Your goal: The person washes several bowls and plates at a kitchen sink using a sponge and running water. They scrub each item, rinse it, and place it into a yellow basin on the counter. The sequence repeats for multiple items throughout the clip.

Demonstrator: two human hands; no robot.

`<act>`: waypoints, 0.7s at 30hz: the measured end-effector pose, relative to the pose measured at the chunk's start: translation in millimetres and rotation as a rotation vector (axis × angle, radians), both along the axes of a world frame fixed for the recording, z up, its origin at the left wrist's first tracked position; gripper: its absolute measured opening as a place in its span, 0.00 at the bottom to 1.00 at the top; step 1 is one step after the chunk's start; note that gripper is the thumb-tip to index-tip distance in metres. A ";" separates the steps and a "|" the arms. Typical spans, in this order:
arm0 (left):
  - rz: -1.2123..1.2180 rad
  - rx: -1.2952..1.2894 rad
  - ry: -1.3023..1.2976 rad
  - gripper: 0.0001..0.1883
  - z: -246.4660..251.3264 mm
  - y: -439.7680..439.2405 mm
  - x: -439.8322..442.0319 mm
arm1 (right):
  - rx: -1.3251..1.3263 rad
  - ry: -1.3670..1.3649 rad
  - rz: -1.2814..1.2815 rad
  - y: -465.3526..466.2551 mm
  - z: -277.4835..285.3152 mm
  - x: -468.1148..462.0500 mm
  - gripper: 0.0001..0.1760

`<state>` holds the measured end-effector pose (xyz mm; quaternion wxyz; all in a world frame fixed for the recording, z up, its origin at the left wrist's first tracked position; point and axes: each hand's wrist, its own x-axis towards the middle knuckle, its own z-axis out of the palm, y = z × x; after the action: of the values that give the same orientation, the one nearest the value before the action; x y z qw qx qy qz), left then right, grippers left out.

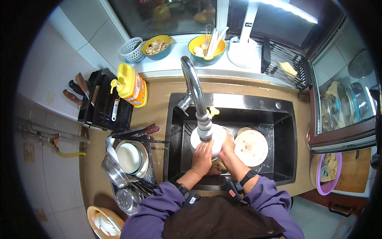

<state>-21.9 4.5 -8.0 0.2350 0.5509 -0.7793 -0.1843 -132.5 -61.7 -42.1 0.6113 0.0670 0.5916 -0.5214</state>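
Both my hands are in the black sink [280, 119], at a white bowl or dish [219, 134] under the chrome faucet [194, 80]. My left hand [203, 158] lies on the near left part of the white dish. My right hand [229, 152] grips its right rim, the fingers partly hidden. The faucet's white spray head [204, 130] hides part of the dish. To the right, a white plate [251, 148] with reddish spots rests on other dishware. Below my hands, a brownish handle or item [213, 171] is partly covered.
Left of the sink, a rack [152, 170] holds stacked bowls [128, 157], metal pans and chopsticks. Behind it stand a black knife holder [101, 104] and a yellow detergent jug [131, 86]. Bowls with food and eggs line the windowsill [179, 64]. An open window frame [343, 137] juts in right.
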 end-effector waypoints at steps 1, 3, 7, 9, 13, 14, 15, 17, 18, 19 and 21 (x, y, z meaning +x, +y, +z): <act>-0.045 0.003 0.034 0.30 1.6 2.0 3.3 | -0.007 0.031 0.012 -0.6 0.4 -1.7 0.25; 0.009 -0.075 0.001 0.29 4.6 5.0 7.0 | -0.021 0.109 0.007 0.3 0.1 -4.9 0.26; 0.162 0.022 0.001 0.33 9.8 4.7 -6.4 | -0.034 0.202 0.181 7.7 -2.8 -4.2 0.24; 0.081 -0.032 0.016 0.34 12.1 -1.1 -15.8 | -0.065 0.147 0.297 11.6 -2.8 -1.8 0.24; 0.062 0.015 0.064 0.33 15.2 -21.4 -13.0 | -0.281 -0.006 0.156 16.0 3.9 2.9 0.24; 0.116 0.059 0.035 0.33 14.7 -28.5 -11.5 | -0.211 0.074 0.155 16.0 7.0 4.2 0.24; 0.191 0.106 0.031 0.34 13.6 -32.9 -10.5 | -0.165 0.087 0.165 16.3 10.2 5.7 0.24; 0.272 0.083 0.083 0.35 7.1 -40.6 -9.6 | -0.152 0.082 0.163 17.2 15.9 8.8 0.23; 0.306 0.043 0.098 0.33 1.8 -42.4 -10.2 | -0.137 0.113 0.163 18.1 18.1 9.9 0.23; 0.382 0.047 0.078 0.32 -4.6 -43.5 -10.7 | -0.159 0.161 0.206 19.6 19.8 11.0 0.23; 0.473 0.064 0.054 0.29 -20.6 -47.2 -8.0 | -0.203 0.253 0.281 22.8 22.2 11.4 0.24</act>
<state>-29.8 -42.7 -28.5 0.2749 0.7200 -0.6158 -0.1636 -121.1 -38.9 -19.9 0.6027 -0.1441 0.6115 -0.4921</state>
